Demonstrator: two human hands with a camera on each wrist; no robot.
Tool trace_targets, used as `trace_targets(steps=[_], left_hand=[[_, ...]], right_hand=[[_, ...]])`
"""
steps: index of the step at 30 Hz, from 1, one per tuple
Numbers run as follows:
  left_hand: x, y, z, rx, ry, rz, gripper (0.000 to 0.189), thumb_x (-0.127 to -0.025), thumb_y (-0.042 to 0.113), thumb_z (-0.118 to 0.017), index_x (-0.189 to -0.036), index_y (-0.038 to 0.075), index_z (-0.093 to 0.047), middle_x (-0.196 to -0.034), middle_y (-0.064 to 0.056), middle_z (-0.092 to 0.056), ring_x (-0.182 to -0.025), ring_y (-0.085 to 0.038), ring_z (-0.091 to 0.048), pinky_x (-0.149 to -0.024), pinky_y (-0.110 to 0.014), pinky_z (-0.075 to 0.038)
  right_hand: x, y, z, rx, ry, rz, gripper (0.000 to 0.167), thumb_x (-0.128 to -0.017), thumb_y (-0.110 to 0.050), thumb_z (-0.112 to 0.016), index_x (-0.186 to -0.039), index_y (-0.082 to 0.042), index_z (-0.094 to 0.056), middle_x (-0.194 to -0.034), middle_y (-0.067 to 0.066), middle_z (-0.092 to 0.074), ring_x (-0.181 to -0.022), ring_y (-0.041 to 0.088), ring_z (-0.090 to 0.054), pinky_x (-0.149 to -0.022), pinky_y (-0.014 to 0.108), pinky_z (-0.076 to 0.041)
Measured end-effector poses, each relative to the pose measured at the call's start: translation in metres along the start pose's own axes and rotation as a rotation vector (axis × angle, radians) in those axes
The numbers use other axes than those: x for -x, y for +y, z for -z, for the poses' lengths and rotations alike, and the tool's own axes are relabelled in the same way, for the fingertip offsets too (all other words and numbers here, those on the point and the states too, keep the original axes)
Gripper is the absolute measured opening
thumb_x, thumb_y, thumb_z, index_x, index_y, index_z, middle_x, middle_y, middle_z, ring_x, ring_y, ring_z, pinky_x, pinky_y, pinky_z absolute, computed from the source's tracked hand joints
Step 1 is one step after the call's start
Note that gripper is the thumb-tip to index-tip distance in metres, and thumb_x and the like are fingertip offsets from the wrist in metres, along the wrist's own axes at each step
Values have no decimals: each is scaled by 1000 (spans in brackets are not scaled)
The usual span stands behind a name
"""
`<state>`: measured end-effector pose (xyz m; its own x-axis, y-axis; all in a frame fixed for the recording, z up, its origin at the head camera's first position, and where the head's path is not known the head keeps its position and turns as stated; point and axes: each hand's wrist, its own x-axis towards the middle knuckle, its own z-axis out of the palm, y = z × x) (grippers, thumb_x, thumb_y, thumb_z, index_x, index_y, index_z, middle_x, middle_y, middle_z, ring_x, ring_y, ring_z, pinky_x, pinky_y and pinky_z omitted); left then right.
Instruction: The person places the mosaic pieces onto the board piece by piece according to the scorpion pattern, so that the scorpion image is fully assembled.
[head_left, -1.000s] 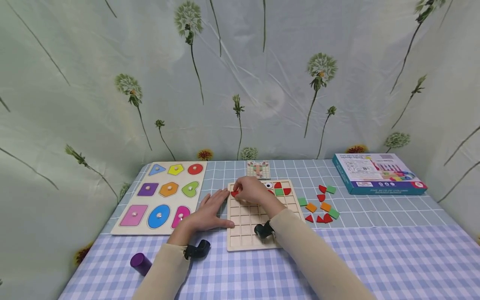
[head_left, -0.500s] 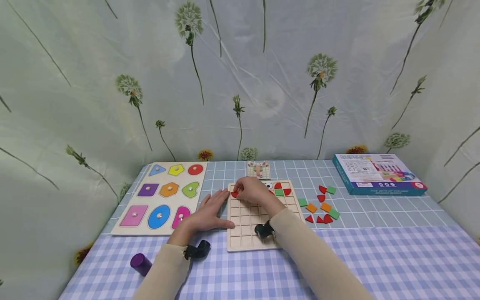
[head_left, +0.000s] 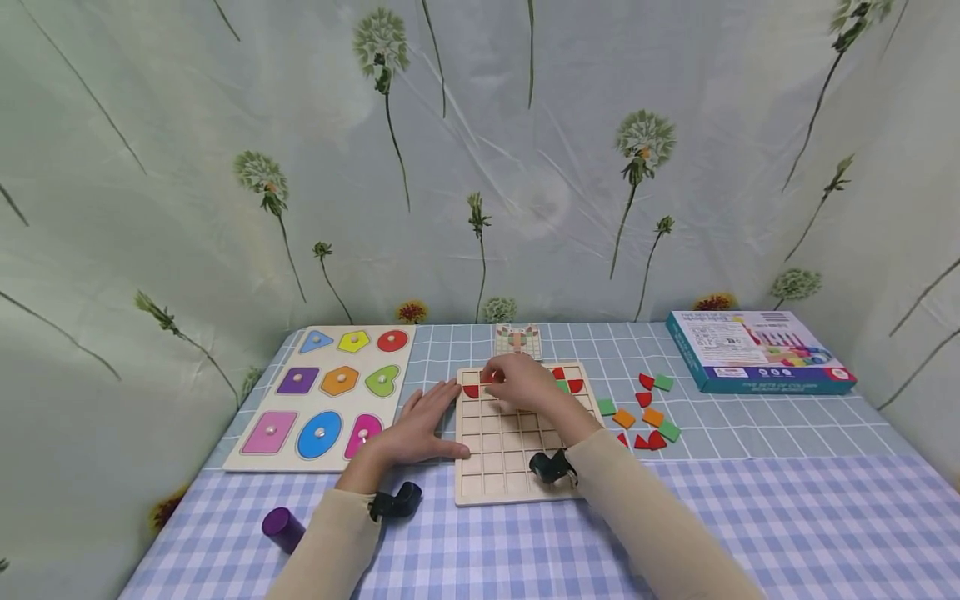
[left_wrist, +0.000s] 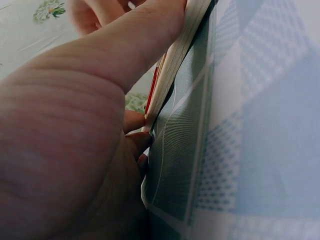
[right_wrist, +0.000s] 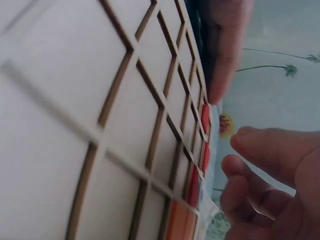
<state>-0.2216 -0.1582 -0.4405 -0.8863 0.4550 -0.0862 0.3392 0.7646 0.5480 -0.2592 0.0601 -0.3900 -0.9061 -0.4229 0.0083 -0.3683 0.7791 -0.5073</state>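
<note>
A: So what've we got on the right hand?
B: From the wrist view we'd call it released: loosely bent, a gap between thumb and fingers, nothing in them. It's hovering over the far left part of the wooden board, near the red piece sitting in a top-left square.
A: And the left hand?
B: Relaxed too, fingers stretched out, and we see it touching the board's left edge, thumb included.
A: The rest?
B: Our board's in the middle of the table. Just behind it there's a picture card, red, green and orange loose pieces lie to the right, and the shape puzzle's on the left.
</note>
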Motion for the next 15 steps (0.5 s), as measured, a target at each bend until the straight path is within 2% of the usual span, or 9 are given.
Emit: trace_targets(steps=[6, 15], left_hand=[[-1, 1, 0, 4, -2, 9, 108, -77, 53, -79, -161, 17, -21, -169, -4, -18, -158, -28, -8, -127, -56, 2], [0, 3, 0, -6, -4, 21, 109, -77, 53, -79, -161, 17, -20, -169, -4, -18, -158, -27, -9, -128, -55, 0]], right_hand=[[19, 13, 13, -44, -11, -4, 10, -94, -20, -70, -101, -15, -74, -91, -3, -68, -81, 14, -58, -72, 30, -49], [42, 35, 24, -98, -24, 16, 17, -94, -16, -69, -109, -10, -73, -102, 3, -71, -89, 16, -61, -81, 36, -53]])
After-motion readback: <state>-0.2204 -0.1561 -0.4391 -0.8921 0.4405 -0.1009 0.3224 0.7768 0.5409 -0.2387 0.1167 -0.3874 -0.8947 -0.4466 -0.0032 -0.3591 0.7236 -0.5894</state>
